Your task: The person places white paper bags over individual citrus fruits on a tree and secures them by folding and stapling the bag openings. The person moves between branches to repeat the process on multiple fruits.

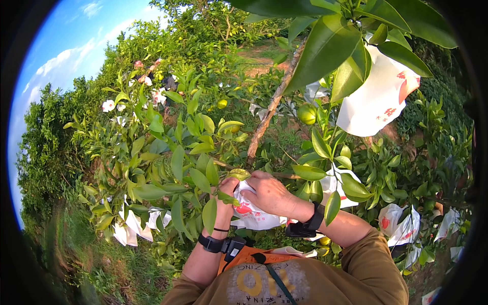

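Observation:
In the head view, both my hands are together at the top of a white paper bag with red print (256, 217), low among the leaves at centre. My right hand (274, 195) has its fingers curled onto the bag's upper edge, near a thin branch. My left hand (227, 188) is closed at the bag's left side, partly hidden by leaves and the bag. Whatever is inside the bag is hidden. An orange pouch or apron (236, 256) shows at my waist below.
A bare upright branch (269, 112) rises behind my hands. Leafy shoots crowd the left. A large white bag (371, 101) and a green fruit (307, 114) hang at upper right. Several more bags (399, 226) hang lower right and left.

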Demonstrator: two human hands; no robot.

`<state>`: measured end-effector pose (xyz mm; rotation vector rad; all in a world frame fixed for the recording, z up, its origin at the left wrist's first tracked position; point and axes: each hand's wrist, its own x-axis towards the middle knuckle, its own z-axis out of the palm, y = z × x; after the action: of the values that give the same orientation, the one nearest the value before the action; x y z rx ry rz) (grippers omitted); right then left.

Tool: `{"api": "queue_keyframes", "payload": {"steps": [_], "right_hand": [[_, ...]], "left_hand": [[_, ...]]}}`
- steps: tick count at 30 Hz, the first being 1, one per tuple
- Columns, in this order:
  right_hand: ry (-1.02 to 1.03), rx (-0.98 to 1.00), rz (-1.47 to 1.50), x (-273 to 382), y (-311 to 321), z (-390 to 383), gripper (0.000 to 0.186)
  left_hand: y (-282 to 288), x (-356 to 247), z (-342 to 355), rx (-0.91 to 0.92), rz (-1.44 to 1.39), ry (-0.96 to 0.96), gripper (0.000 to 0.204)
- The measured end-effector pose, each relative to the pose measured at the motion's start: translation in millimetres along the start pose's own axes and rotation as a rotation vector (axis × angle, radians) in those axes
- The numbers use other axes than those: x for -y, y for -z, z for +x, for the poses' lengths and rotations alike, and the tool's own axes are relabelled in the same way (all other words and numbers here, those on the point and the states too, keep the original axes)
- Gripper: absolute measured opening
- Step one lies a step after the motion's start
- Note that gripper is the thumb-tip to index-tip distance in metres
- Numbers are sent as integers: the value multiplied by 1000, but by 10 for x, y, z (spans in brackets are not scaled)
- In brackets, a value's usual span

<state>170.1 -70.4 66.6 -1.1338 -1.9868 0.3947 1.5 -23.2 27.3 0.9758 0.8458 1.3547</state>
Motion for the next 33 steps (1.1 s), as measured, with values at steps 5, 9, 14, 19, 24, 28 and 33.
{"api": "queue_keyframes", "payload": {"steps": [5, 9, 14, 19, 24, 28, 33], "right_hand": [[-30, 72, 125, -90, -52, 7, 35], [-91, 4, 278, -138, -13, -26, 45], [-321, 89, 523, -123, 70, -187, 74], [-338, 191, 498, -150, 127, -387, 75], [-344, 149, 495, -155, 78, -516, 66], [-358, 98, 554, -156, 98, -626, 64], [-354, 55, 513, -173, 171, -1013, 55]], "left_hand": [[119, 30, 144, 59, -81, 180, 16], [143, 38, 198, 144, -172, 282, 22], [154, 6, 160, 240, -187, 324, 31], [193, -20, 175, 281, -227, 324, 34], [151, 21, 206, 186, -200, 306, 24], [33, 20, 162, 93, -180, 245, 23], [-47, -18, 84, 118, -108, 267, 29]]}}
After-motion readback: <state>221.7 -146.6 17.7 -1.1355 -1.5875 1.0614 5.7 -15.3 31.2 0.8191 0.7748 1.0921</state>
